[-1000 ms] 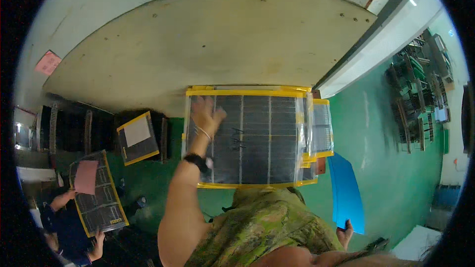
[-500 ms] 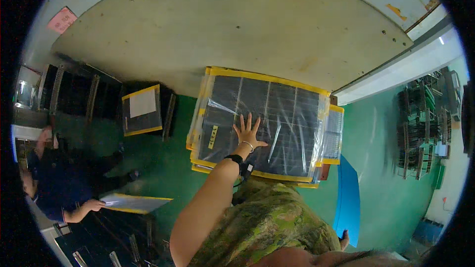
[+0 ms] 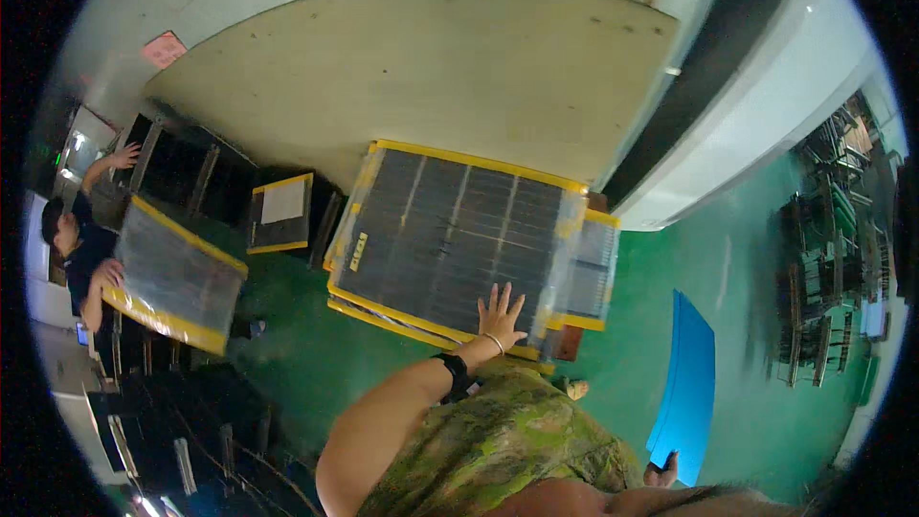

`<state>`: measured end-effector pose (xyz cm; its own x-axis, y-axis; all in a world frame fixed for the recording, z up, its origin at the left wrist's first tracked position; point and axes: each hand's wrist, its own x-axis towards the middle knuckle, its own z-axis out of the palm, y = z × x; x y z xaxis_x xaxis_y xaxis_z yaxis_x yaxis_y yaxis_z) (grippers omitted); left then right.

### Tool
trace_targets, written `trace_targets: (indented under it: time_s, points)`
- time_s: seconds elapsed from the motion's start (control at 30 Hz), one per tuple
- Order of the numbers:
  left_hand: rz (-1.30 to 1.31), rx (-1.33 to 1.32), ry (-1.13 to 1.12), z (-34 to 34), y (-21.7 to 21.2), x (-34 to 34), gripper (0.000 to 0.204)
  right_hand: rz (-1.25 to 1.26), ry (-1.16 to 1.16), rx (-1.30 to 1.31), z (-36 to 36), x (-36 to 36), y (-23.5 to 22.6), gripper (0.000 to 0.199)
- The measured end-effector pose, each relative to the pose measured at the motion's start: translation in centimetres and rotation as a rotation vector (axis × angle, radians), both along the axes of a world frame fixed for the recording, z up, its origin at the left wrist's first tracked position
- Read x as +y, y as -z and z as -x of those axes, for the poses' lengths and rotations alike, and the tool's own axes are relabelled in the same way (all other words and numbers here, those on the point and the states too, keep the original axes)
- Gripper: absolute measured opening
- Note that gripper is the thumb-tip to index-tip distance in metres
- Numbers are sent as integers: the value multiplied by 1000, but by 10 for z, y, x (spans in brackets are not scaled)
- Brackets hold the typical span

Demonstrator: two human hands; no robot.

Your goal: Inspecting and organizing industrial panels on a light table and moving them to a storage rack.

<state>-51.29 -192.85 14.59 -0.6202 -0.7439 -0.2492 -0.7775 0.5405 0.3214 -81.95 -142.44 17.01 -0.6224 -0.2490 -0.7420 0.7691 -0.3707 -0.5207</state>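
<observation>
My left hand (image 3: 502,314), fingers spread, is over the near edge of a stack of dark rectangular screen panels (image 3: 450,230) with yellow-taped borders. Whether the palm touches the top panel I cannot tell. A small yellow label (image 3: 358,252) with dark marks sits at the top panel's left side. My right hand (image 3: 663,469), low at the right, is closed around the near end of a curved blue sheet (image 3: 685,383), which hangs beside me above the floor. Part of this hand is hidden by the sheet and my body.
A pale board (image 3: 412,67) stands behind the stack. At left, a person (image 3: 91,249) carries a yellow-edged translucent panel (image 3: 182,273). Beyond are dark racks (image 3: 177,163) and a smaller yellow-edged panel (image 3: 280,213) with white paper. Loaded racks (image 3: 818,249) stand far right on green floor (image 3: 747,402).
My left hand has moved from the panel's middle to its near edge. The view has shifted rightward. The person at left has raised the carried panel and stretched out a hand.
</observation>
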Motion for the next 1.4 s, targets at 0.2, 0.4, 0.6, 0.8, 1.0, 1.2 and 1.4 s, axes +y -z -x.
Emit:
trace_targets:
  time_s: [0.2, 0.4, 0.6, 0.8, 1.0, 1.2, 1.4]
  points:
    - [-255, -218, -443, 56, 15, 50, 89, 18, 154, 176, 67, -43, -82, 22]
    - [-152, -512, -288, 69, 60, 49, 88, 76, 173, 242, 183, -52, -115, 29]
    - [-295, -692, -166, 103, 58, 34, 73, 149, 142, 326, 312, -76, -93, 27]
    - [-243, -559, -350, 198, 56, 28, 70, 198, 118, 344, 424, -181, -133, 28]
    - [-212, -403, -317, 353, 46, -26, 67, 255, 166, 337, 560, -251, -123, 44]
    - [-246, -330, -332, 464, 38, -51, 64, 370, 36, 346, 687, -346, -141, 27]
    - [-320, -283, -476, 548, 26, -61, 62, 498, -187, 356, 842, -456, -98, 25]
